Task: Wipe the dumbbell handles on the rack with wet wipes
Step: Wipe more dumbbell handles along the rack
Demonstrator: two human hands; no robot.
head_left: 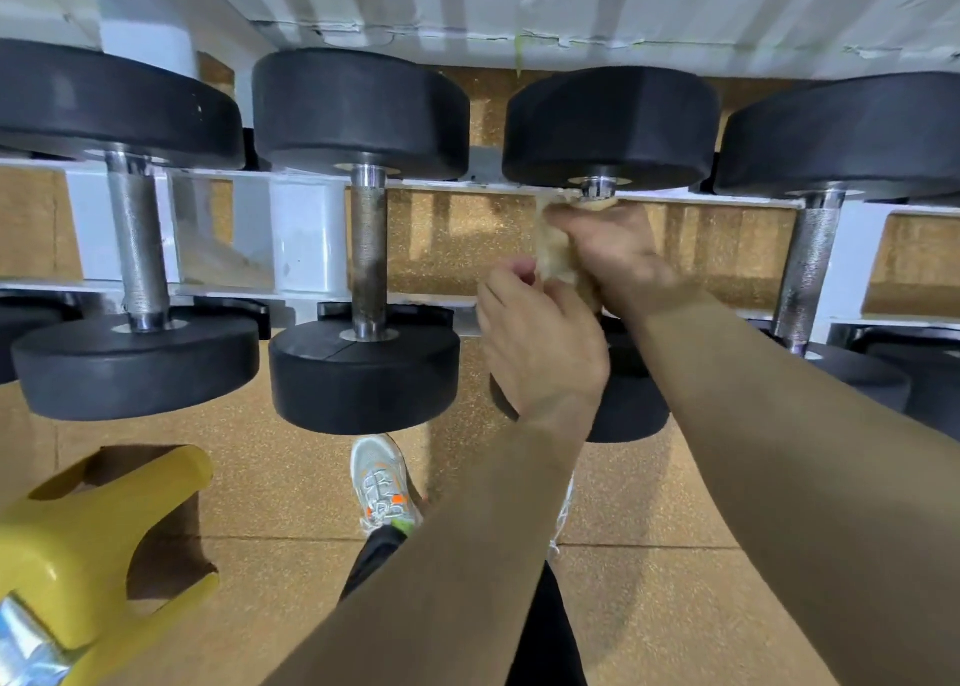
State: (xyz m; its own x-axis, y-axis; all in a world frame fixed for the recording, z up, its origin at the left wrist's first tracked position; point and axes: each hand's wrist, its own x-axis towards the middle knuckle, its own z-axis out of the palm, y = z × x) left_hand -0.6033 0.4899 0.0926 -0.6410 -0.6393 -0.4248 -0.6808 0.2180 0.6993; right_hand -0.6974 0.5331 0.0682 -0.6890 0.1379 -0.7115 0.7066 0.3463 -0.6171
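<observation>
Handle: third dumbbell's handle, on the rack, mostly hidden under our hands.
Wipe: the wipe is wrapped round it.
Right hand: clenches the wipe near the far end.
Left hand: curled just below; we cannot tell what it grips.
Risk: the bunched wipe may slip and leave patches unwiped.

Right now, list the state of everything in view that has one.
Third dumbbell: on the rack, handle covered.
Wipe: crumpled, wrapped round that handle.
Right hand: grips the wipe there.
Left hand: curled beside the wipe; grip unclear.
Second dumbbell: on the rack, handle bare, grimy.
</observation>
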